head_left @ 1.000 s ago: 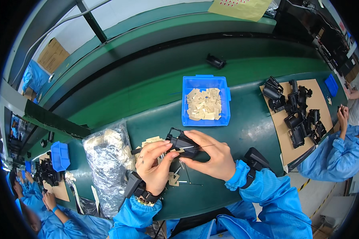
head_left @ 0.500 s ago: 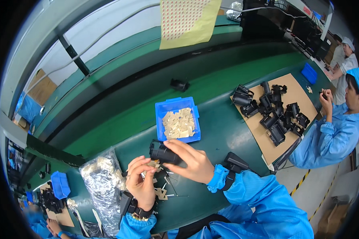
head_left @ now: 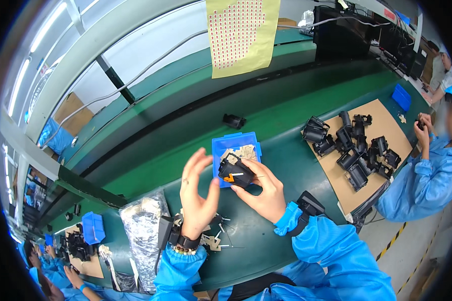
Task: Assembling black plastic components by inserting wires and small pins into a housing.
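Along the lower edge, blue sleeves (head_left: 336, 251), with black devices (head_left: 310, 203) strapped at both wrists. On the green table (head_left: 266, 241), by the left wrist, loose beige scraps (head_left: 213, 244) and thin white sticks (head_left: 221, 231); left of these, a clear plastic bag (head_left: 145, 236) of pale pieces. Above, the left hand (head_left: 198, 200), wide open, thumb well away from the raised fingers, nothing visible in its grasp. Facing it, the right hand (head_left: 263, 195), partly curled, thumb and fingers pressed to the right side of a tilted black plastic part (head_left: 243, 179) with an orange piece (head_left: 229, 178) on it. Behind that, partly hidden, a blue tray (head_left: 236, 140) of similar scraps. Off to the right, more black parts (head_left: 346, 138) on brown cardboard (head_left: 334, 183); beside them, a co-worker (head_left: 417, 185) in blue. Farther off, one lone black part (head_left: 233, 120); beyond, a hanging yellow sheet (head_left: 241, 72) with red marks.
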### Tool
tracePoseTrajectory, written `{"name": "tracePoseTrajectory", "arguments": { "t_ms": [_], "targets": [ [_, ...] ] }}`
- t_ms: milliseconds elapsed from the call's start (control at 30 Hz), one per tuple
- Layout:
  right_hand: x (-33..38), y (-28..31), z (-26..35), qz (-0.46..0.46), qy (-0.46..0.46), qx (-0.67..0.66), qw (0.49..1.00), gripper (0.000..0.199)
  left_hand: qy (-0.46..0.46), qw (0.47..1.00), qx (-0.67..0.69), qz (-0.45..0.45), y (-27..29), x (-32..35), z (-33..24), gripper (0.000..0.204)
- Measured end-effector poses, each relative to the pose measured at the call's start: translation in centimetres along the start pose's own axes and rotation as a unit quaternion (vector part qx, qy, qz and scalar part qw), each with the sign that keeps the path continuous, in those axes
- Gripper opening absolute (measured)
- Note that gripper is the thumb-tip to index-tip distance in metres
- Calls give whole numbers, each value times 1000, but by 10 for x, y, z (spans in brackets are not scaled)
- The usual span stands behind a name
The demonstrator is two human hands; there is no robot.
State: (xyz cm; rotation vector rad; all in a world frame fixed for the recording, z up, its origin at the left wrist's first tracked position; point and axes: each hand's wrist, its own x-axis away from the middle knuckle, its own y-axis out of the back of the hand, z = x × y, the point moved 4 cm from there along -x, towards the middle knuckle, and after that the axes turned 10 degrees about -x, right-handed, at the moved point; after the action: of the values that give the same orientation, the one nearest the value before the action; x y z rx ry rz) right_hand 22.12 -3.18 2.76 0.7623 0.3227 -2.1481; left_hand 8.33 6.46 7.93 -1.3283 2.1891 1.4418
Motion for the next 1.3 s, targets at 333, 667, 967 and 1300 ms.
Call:
{"name": "tracePoseTrajectory", "arguments": {
  "t_ms": [333,667,967,1300],
  "targets": [
    [15,-17,16,64,27,30,997,62,-3,994,74,-80,1,46,21,30],
    [23,-30,19,107,28,65,992,58,83,958,235,-143,-2,76,39,23],
    [24,-31,20,123,3,58,991,61,88,972,215,-40,3,62,45,71],
    [30,-35,17,131,34,62,989,60,133,939,314,46,-13,74,46,48]
  ]
}}
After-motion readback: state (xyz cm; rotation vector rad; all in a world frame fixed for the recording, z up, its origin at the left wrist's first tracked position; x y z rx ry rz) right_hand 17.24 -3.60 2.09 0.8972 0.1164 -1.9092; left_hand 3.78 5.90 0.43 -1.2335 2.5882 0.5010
